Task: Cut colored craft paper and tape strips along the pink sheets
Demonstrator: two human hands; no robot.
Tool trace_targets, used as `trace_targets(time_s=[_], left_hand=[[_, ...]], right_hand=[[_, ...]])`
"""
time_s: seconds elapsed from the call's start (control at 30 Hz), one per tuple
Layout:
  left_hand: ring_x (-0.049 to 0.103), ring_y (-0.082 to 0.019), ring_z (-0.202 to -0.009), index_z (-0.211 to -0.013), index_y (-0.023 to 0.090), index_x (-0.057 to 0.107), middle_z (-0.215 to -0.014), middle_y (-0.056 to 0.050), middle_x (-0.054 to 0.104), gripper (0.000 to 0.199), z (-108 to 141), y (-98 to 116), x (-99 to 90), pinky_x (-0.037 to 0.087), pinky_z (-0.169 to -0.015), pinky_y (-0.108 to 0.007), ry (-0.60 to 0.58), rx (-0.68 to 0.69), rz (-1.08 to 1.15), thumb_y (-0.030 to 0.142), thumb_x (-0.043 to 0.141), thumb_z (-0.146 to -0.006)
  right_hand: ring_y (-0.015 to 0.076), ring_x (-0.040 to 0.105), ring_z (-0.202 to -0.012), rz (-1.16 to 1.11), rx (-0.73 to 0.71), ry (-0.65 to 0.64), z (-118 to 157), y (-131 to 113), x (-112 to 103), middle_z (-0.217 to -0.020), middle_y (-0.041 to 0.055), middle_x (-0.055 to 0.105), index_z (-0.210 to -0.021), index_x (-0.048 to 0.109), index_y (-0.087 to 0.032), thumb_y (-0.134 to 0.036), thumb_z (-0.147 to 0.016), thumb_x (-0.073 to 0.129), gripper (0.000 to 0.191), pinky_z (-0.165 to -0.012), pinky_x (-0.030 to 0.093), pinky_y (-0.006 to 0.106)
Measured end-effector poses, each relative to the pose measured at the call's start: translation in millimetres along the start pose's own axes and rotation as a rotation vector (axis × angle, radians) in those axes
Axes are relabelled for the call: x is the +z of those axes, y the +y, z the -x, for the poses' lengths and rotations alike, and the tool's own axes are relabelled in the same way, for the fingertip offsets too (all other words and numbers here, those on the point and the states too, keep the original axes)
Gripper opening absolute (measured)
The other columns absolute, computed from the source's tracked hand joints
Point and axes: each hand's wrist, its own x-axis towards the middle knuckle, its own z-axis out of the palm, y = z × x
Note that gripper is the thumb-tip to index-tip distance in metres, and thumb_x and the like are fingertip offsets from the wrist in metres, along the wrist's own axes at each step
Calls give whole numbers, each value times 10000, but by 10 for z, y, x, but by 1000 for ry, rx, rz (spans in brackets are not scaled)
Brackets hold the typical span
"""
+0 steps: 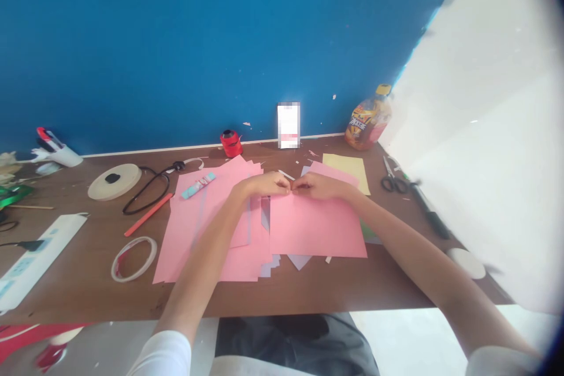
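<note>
1. left hand (269,184): fingertips pinched on the upper edge of the pink sheet (319,229).
2. right hand (321,185): pinched on that edge too, just beside the left.
3. the sheet lies on the brown table (308,291), partly over lilac paper (299,261).
4. a light blue tube (198,185) rests on the pink stack (176,247) at left.

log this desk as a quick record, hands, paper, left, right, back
left hand: fingertips near the far edge of a rectangular pink paper sheet
right hand: fingertips near that same edge, close beside the left
paper: pile of pink paper sheets, light-blue patterned tube on top
left: white plastic power strip, flat orange-red strip
right: metal scissors with black handles, plastic bottle with yellow cap
back: small red spool-like object
</note>
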Motion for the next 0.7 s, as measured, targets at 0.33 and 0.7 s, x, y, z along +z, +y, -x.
trace_targets(time_s=[0.33, 0.7], left_hand=[[424, -109, -609, -676, 174, 571, -671, 7, 507, 238, 70, -140, -98, 333, -579, -257, -6, 22, -33, 360, 555, -824], [436, -126, -691, -734, 173, 602, -718, 5, 503, 226, 410, -199, -429, 333, -649, -259, 3, -82, -59, 372, 555, -831]], right_hand=[[155, 490, -656, 69, 122, 30, 108, 87, -161, -753, 17, 633, -758, 641, -197, -273, -854, 481, 201, -627, 319, 303], [173, 478, -695, 131, 179, 102, 290, 358, -522, -771, 24, 578, -758, 539, -206, -495, -943, 442, 357, -637, 301, 318]])
